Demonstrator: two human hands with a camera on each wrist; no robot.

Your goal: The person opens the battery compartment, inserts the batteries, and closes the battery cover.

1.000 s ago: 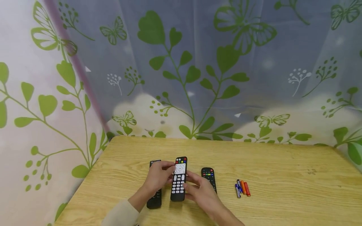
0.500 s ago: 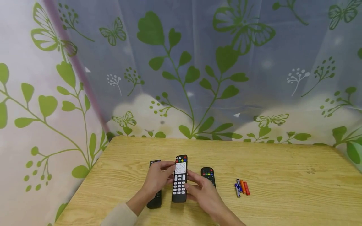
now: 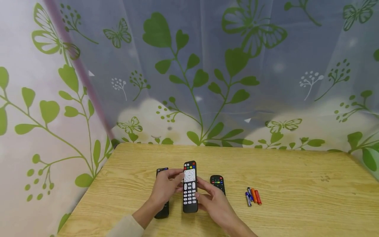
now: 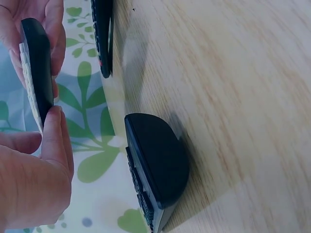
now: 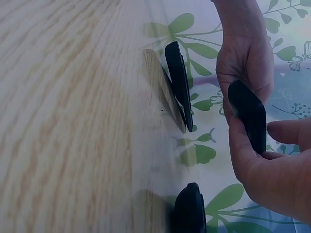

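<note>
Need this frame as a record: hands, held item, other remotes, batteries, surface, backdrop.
held item: black remote with white buttons, raised off the table
left hand: pinches its left edge
right hand: grips its right edge
other remotes: left remote and right remote, both partly hidden by hands
batteries: four; two blue-and-silver, one orange, one red
surface: wood-grain
backdrop: green leaves, butterflies

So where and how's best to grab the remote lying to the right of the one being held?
I'd pinch the remote on the right by its long edges near the far end, by the coloured buttons, coming from above. It lies face up, long and narrow, with that end uncovered; the right hand hides its near end in the head view.
</note>
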